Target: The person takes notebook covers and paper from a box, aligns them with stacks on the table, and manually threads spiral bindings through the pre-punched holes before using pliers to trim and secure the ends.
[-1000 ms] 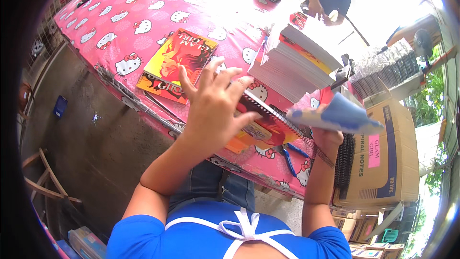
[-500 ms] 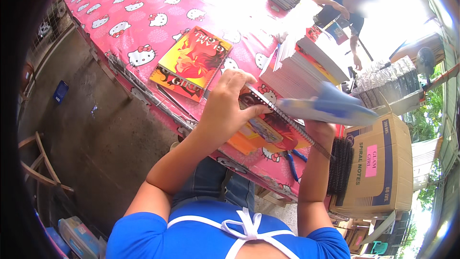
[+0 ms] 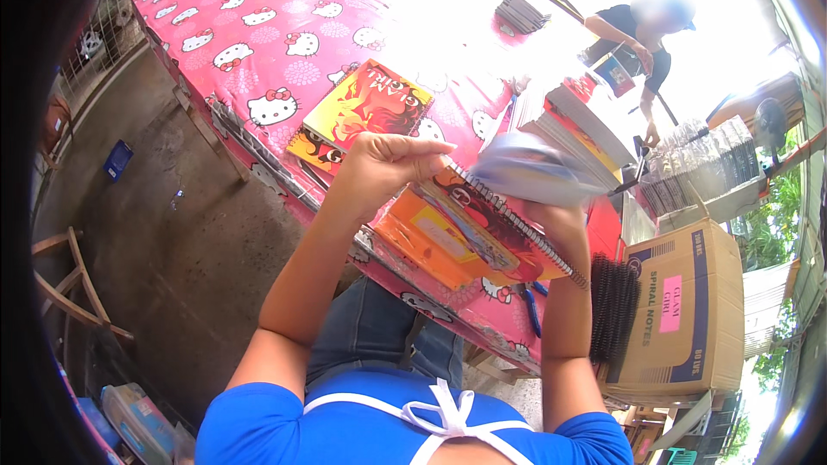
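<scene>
From the head camera, your left hand (image 3: pixel 383 164) is curled into a loose fist, fingers folded over the top edge of a spiral-bound notebook (image 3: pixel 495 228), which lies tilted across the near edge of the table (image 3: pixel 258 52) between your two forearms. Your right hand (image 3: pixel 556 215) is raised at the notebook's far side; a blurred pale-blue sheet (image 3: pixel 530 174) covers most of it, so you cannot tell how far it is closed, though it appears to be gripping that sheet.

Under the notebook lies an orange book (image 3: pixel 422 241), touching it. Just beyond your left hand sits a second yellow-and-red notebook (image 3: pixel 366 112), flat on the pink patterned tablecloth. To the right, a stack of notebooks (image 3: pixel 586 125) stands close behind your right hand. Blue-handled pliers (image 3: pixel 531 306) lie on the table edge below the notebook. A bundle of black spiral coils (image 3: pixel 613 306) hangs beside your right forearm, in front of a cardboard box (image 3: pixel 689 310). Another person (image 3: pixel 637 30) works at the far side.
</scene>
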Demonstrator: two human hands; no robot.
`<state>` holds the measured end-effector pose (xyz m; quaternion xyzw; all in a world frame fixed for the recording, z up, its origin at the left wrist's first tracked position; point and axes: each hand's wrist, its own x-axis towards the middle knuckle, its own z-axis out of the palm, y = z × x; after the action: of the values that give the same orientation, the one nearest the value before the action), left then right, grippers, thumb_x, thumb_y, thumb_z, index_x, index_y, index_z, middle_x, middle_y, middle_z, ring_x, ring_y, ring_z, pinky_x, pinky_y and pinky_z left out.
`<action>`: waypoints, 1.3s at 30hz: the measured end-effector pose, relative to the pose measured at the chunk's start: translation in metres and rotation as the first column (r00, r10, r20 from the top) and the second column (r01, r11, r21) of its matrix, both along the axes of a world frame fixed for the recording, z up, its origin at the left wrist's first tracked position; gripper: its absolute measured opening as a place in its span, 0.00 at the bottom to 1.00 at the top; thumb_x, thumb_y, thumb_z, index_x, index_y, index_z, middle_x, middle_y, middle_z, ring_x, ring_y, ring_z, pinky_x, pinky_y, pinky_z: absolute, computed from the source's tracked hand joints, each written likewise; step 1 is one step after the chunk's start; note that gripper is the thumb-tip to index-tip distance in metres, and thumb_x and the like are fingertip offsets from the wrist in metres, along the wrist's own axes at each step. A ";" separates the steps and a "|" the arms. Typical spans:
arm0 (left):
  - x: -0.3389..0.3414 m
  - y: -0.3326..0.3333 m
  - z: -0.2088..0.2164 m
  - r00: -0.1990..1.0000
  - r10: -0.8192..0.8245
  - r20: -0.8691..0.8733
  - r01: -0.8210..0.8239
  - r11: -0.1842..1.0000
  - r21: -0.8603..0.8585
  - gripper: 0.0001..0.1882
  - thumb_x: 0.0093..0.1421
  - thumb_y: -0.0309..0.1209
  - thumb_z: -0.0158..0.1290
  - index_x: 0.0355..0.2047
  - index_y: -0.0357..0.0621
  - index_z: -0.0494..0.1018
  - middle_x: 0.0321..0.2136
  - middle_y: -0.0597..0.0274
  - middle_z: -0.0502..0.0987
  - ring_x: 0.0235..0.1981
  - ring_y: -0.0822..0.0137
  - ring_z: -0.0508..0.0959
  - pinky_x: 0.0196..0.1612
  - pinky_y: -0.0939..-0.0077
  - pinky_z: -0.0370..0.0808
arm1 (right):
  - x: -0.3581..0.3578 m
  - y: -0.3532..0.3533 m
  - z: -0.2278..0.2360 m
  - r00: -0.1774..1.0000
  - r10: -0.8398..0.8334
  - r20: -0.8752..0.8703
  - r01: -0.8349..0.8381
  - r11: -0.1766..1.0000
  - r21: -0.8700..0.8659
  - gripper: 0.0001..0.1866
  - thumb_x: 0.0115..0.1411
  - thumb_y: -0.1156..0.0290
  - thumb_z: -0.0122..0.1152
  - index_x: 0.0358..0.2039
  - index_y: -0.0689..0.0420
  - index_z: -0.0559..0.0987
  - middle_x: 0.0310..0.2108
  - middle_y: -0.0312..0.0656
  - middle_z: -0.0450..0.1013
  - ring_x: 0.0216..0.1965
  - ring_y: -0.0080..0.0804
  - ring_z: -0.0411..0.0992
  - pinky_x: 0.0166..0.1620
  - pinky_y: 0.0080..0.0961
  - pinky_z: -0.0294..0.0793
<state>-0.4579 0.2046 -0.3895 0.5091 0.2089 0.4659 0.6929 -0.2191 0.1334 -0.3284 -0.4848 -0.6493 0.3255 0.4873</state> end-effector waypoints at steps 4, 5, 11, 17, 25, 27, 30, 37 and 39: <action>-0.003 0.001 0.000 0.999 0.029 -0.026 -0.029 0.999 -0.020 0.10 0.57 0.24 0.59 0.39 0.35 0.79 0.30 0.60 0.81 0.32 0.75 0.78 0.41 0.81 0.74 | 0.004 0.014 -0.006 0.981 -0.115 0.155 0.123 0.991 -0.042 0.20 0.41 0.81 0.58 0.39 0.64 0.74 0.34 0.41 0.76 0.32 0.23 0.73 0.33 0.22 0.72; -0.002 0.005 0.001 1.000 0.025 0.001 -0.025 0.999 -0.022 0.10 0.57 0.25 0.58 0.39 0.36 0.79 0.30 0.61 0.81 0.32 0.75 0.78 0.40 0.81 0.74 | 0.000 0.012 -0.001 0.996 -0.004 -0.091 -0.002 0.998 -0.067 0.17 0.41 0.81 0.58 0.36 0.62 0.74 0.32 0.39 0.75 0.32 0.21 0.72 0.32 0.20 0.71; 0.002 0.000 0.007 0.986 -0.044 0.159 0.060 0.994 -0.095 0.08 0.55 0.27 0.61 0.34 0.37 0.77 0.29 0.64 0.80 0.33 0.77 0.77 0.39 0.80 0.73 | 0.037 -0.019 -0.044 0.660 -0.314 0.683 0.425 0.905 0.005 0.19 0.46 0.72 0.62 0.41 0.60 0.74 0.36 0.51 0.76 0.38 0.44 0.76 0.41 0.34 0.74; 0.015 -0.023 0.065 0.963 0.176 0.206 -0.247 0.881 0.403 0.07 0.53 0.26 0.63 0.28 0.39 0.75 0.27 0.57 0.79 0.31 0.72 0.77 0.34 0.79 0.74 | 0.041 -0.116 -0.068 0.544 -0.339 0.767 0.457 0.887 0.068 0.33 0.49 0.61 0.68 0.54 0.59 0.69 0.57 0.56 0.62 0.57 0.55 0.61 0.57 0.44 0.61; 0.005 -0.085 0.064 0.926 0.358 0.119 -0.254 0.359 0.898 0.10 0.48 0.23 0.62 0.33 0.41 0.78 0.39 0.58 0.79 0.30 0.65 0.78 0.32 0.72 0.75 | 0.044 -0.183 -0.105 0.395 -0.414 0.820 0.582 0.804 0.126 0.29 0.55 0.62 0.62 0.55 0.60 0.67 0.55 0.54 0.62 0.57 0.51 0.60 0.59 0.43 0.57; 0.025 -0.090 0.034 0.942 0.276 -0.193 0.026 0.513 0.858 0.12 0.46 0.19 0.62 0.33 0.38 0.77 0.40 0.57 0.79 0.31 0.63 0.79 0.33 0.70 0.77 | 0.040 -0.178 -0.099 0.422 -0.461 0.781 0.612 0.780 0.130 0.23 0.56 0.64 0.61 0.49 0.61 0.72 0.49 0.51 0.68 0.52 0.48 0.65 0.58 0.40 0.59; 0.047 -0.102 0.010 0.938 0.343 -0.043 -0.206 0.654 0.728 0.13 0.43 0.17 0.61 0.32 0.36 0.77 0.37 0.56 0.79 0.33 0.60 0.80 0.35 0.69 0.77 | 0.026 -0.176 -0.080 0.676 -0.571 0.466 0.649 0.761 -0.009 0.18 0.54 0.67 0.65 0.43 0.60 0.77 0.39 0.48 0.73 0.44 0.42 0.71 0.48 0.34 0.69; 0.048 -0.101 0.004 0.927 0.372 -0.057 -0.159 0.524 0.837 0.14 0.42 0.14 0.60 0.32 0.35 0.78 0.35 0.56 0.79 0.34 0.58 0.80 0.37 0.69 0.76 | -0.035 -0.158 -0.028 0.804 -0.407 0.434 0.334 0.912 0.237 0.21 0.50 0.67 0.70 0.45 0.58 0.78 0.40 0.47 0.73 0.39 0.40 0.73 0.41 0.31 0.73; 0.046 -0.102 0.004 0.923 0.381 -0.061 -0.165 0.534 0.829 0.14 0.42 0.14 0.60 0.32 0.35 0.78 0.35 0.56 0.79 0.34 0.58 0.80 0.37 0.70 0.76 | -0.039 -0.156 -0.029 0.829 -0.378 0.413 0.327 0.926 0.191 0.21 0.49 0.67 0.70 0.45 0.58 0.78 0.40 0.47 0.73 0.39 0.41 0.74 0.40 0.31 0.74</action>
<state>-0.4115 0.1022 -0.3858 0.7802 0.1303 0.5486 0.2708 -0.2581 -0.0228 -0.3575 -0.6290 -0.6594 0.0741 0.4049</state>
